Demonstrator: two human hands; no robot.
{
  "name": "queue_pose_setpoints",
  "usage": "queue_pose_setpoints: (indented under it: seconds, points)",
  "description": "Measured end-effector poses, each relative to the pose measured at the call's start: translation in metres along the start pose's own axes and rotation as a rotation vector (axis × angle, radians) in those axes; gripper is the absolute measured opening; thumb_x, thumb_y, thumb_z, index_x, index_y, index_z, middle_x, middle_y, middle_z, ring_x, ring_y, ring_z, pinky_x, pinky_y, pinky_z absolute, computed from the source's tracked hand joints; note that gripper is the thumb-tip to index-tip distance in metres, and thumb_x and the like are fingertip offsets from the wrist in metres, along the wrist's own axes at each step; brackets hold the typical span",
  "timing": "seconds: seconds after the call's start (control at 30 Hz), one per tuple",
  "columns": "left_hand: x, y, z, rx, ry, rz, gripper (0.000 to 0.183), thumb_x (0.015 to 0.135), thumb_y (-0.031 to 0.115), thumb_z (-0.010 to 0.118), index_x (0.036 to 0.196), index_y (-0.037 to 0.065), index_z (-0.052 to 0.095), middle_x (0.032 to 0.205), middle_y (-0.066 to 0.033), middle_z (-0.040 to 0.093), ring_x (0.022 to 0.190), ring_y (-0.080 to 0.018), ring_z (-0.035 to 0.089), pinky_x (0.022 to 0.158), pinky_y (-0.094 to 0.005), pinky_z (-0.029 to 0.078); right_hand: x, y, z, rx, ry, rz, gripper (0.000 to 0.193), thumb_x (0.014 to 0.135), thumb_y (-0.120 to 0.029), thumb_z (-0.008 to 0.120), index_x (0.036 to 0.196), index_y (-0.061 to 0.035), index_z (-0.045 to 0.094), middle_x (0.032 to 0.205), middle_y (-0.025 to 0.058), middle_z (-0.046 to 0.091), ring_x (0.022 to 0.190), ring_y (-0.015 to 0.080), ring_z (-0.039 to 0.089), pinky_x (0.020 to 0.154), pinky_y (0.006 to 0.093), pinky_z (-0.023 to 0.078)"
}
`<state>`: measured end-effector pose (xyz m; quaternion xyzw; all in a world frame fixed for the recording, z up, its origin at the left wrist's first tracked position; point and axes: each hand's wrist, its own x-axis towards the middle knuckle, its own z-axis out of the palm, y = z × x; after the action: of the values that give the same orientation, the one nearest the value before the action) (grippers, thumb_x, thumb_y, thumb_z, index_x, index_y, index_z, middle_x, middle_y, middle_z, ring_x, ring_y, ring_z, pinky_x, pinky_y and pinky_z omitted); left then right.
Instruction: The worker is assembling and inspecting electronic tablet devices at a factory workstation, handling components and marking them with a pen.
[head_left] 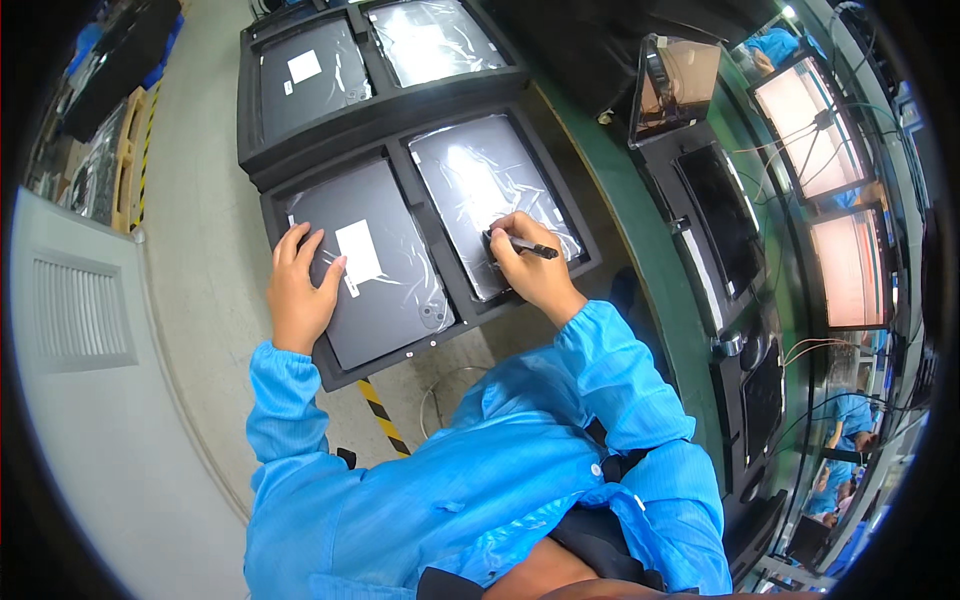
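In front of me lies a black foam tray (432,222) with two compartments, a film-wrapped tablet in each. The left tablet (385,315) lies with its camera corner up and bears a white label (358,250). My left hand (302,285) rests on its left edge, fingers spread, holding nothing. The right tablet (465,180) shines under clear film. Over its lower part, my right hand (535,268) grips a black marker pen (532,247). The fingers hide the pen's tip, so I cannot tell whether it touches the film.
Beyond stands another foam tray (380,105) with two more wrapped tablets. To the right runs a green workbench (665,270) carrying black devices and cables, with lit monitors (815,125) behind. A white vented panel (85,310) stands at left. Co-workers in blue (850,425) appear at far right.
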<state>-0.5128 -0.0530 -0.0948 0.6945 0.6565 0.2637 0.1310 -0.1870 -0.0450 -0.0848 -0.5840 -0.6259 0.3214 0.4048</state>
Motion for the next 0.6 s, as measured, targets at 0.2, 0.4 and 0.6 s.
queue_pose_setpoints:
  seconds: [0.2,0.4,0.6]
  points:
    - [0.000,-0.001,0.000,-0.027,0.045,0.006,0.045,0.091,0.026,0.076,0.128,0.001,0.068,0.145,-0.0135,0.056,0.137,-0.0344,0.051,0.110,-0.0440,0.046,0.001,0.005,0.001,0.032,-0.056,-0.042,0.016,0.097,-0.015,0.063,0.095,-0.0008,0.069,0.073,0.0115,0.069,0.063,0.0217,0.064,0.062,0.0351,0.050]
    - [0.000,-0.003,-0.001,-0.012,0.003,-0.006,0.045,0.093,0.026,0.075,0.131,0.003,0.067,0.148,-0.0127,0.055,0.141,-0.0337,0.048,0.115,-0.0442,0.043,-0.003,0.002,0.003,0.032,0.055,0.054,0.017,0.099,-0.016,0.063,0.101,-0.0002,0.070,0.075,0.0082,0.070,0.067,0.0152,0.063,0.064,0.0315,0.050]
    - [-0.001,-0.005,-0.004,-0.029,0.015,-0.015,0.046,0.093,0.026,0.075,0.130,0.002,0.067,0.148,-0.0135,0.055,0.140,-0.0339,0.049,0.115,-0.0441,0.043,-0.008,0.001,0.010,0.088,0.002,0.049,0.016,0.099,-0.015,0.064,0.102,-0.0007,0.071,0.078,0.0084,0.070,0.075,0.0157,0.066,0.070,0.0311,0.051]
